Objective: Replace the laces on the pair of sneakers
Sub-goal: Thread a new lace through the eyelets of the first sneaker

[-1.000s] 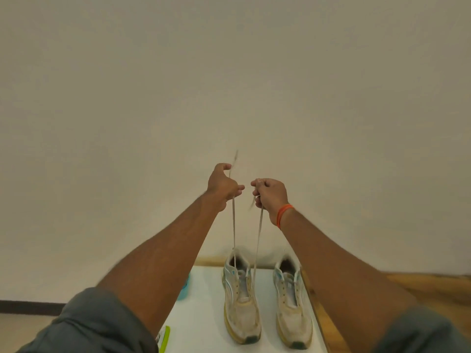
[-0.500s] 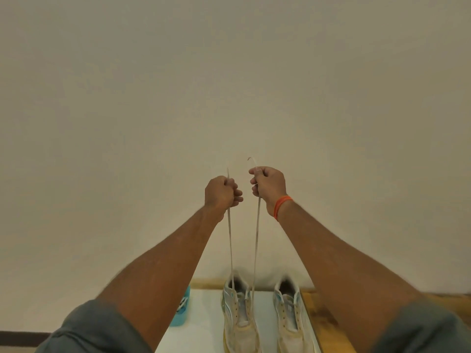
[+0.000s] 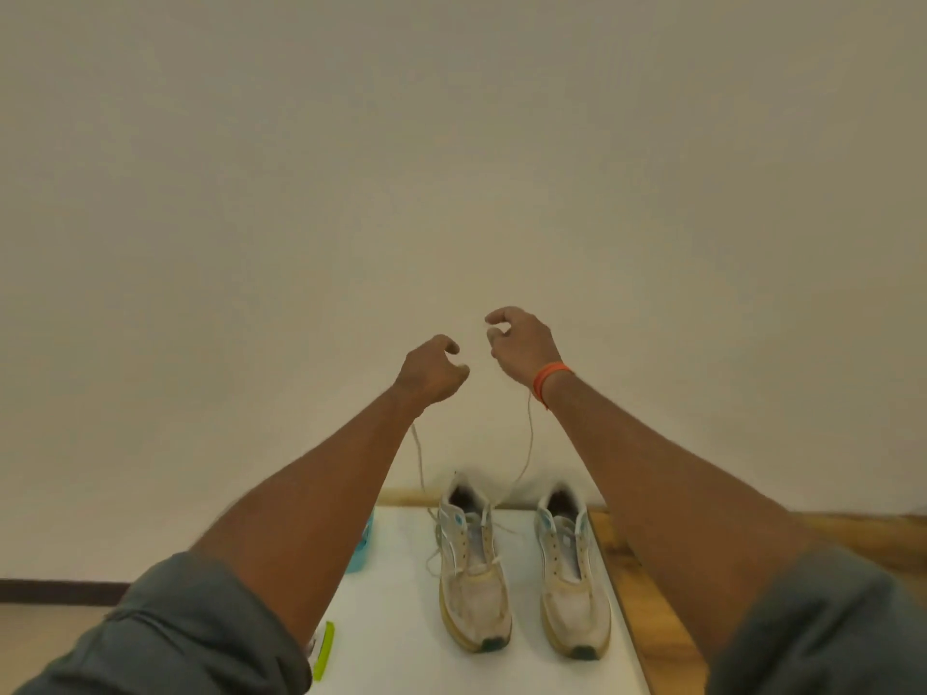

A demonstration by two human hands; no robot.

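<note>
Both hands raised above the desk (image 3: 401,619): left hand (image 3: 430,371) fingers loosely curled, apart; right hand (image 3: 521,343) fingers pinch the slack lace (image 3: 529,433) of the left sneaker (image 3: 474,589)

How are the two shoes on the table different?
The left sneaker has a lace threaded in it, its ends rising toward the raised hands; the right sneaker shows bare eyelets and no lace. Both are worn white, stand side by side on the white table, toes toward the person.
</note>
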